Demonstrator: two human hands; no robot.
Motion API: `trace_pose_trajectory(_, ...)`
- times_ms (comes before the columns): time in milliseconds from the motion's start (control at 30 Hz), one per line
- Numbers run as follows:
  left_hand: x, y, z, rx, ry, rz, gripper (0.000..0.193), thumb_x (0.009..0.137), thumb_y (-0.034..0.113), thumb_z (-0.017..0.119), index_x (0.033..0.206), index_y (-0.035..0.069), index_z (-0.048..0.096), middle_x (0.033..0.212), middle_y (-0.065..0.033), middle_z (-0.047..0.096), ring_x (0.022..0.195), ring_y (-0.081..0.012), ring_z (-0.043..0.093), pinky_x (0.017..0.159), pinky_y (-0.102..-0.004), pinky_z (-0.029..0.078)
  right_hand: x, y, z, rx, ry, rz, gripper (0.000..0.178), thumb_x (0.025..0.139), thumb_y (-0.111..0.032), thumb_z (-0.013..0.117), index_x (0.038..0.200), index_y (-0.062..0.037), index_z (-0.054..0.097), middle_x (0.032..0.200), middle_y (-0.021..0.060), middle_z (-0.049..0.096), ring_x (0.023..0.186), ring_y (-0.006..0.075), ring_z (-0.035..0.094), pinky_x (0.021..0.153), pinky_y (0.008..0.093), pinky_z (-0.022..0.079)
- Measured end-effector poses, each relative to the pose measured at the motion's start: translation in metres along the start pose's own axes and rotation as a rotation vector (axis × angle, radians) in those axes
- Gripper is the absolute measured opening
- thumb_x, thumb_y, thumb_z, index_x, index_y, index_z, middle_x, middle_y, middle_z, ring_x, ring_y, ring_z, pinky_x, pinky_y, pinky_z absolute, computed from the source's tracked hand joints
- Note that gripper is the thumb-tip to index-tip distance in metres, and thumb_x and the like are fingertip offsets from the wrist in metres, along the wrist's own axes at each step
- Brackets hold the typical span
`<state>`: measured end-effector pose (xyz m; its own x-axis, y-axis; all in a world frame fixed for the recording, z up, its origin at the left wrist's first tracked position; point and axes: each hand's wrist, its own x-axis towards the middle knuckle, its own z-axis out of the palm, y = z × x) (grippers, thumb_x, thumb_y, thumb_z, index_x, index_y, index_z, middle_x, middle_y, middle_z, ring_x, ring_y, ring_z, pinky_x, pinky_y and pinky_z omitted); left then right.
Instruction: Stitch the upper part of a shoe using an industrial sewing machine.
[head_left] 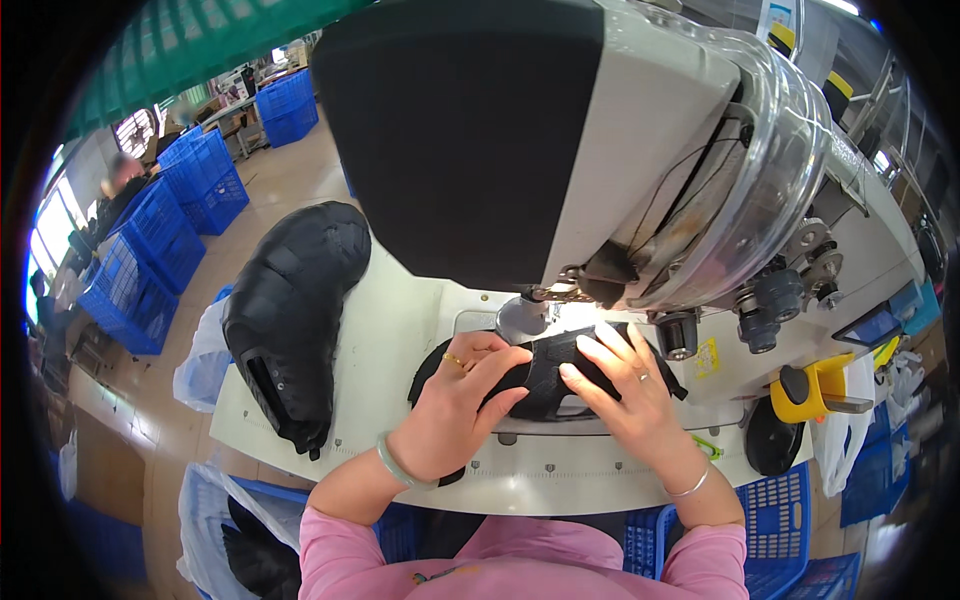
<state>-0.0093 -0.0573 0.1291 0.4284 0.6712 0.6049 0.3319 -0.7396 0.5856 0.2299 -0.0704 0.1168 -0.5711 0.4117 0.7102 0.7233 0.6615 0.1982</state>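
Before you looms the big white-and-black industrial sewing machine point(600, 150), and a stack of black shoe uppers point(295, 310) lies left on the pale surface point(390, 330). The black knit shoe upper point(545, 375) sits under the needle, likely light, soft and floppy, so hold it flat by its edges. Your left hand point(450, 410) and right hand point(625, 385) press it down, fingers spread, not clenched.

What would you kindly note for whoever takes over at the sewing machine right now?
Left hand: fingers pressed on the black shoe upper, guiding it.
Right hand: flat on the upper's right side.
The upper lies on the machine bed under the needle area, lit by the lamp.
A stack of black uppers sits at the left.
Done and left: the seam is too hidden to judge.
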Motion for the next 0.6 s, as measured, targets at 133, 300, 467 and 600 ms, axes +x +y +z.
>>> trace_pose_trajectory(133,0.004,-0.002,0.009,0.086,0.044,0.010,0.036,0.078,0.003,0.076,0.113,0.004,0.067,0.112,-0.0125,0.059,0.093,-0.0234,0.062,0.078,-0.0312,0.052,0.002,0.000,-0.002,0.104,-0.003,0.053,0.040,0.073,-0.007,0.068,0.112,-0.0085,0.068,0.118,0.0108,0.059,0.101,0.0274,0.060,0.094,0.0496,0.050)
trace_pose_trajectory(300,0.008,-0.005,0.011,0.151,0.101,0.074,0.032,0.075,0.005,0.080,0.105,0.004,0.072,0.110,-0.0119,0.062,0.090,-0.0235,0.065,0.077,-0.0328,0.054,0.004,-0.001,-0.006,0.147,-0.067,0.124,0.038,0.073,-0.002,0.066,0.109,-0.0111,0.070,0.120,0.0115,0.057,0.117,0.0338,0.057,0.102,0.0477,0.048)
trace_pose_trajectory(467,0.015,-0.004,0.009,0.226,0.090,0.103,0.032,0.072,0.005,0.080,0.103,0.005,0.073,0.105,-0.0104,0.066,0.089,-0.0252,0.067,0.077,-0.0326,0.054,0.003,-0.002,-0.009,0.156,-0.094,0.137,0.047,0.067,-0.003,0.067,0.114,-0.0090,0.068,0.108,0.0133,0.059,0.100,0.0312,0.059,0.095,0.0467,0.048)
trace_pose_trajectory(600,0.024,-0.007,0.005,0.227,0.070,0.180,0.024,0.076,0.011,0.076,0.098,0.006,0.071,0.104,-0.0064,0.063,0.078,-0.0251,0.062,0.067,-0.0339,0.053,0.000,-0.005,-0.008,0.169,-0.104,0.200,0.050,0.067,-0.004,0.066,0.116,-0.0104,0.067,0.105,0.0149,0.058,0.101,0.0331,0.057,0.093,0.0453,0.049)
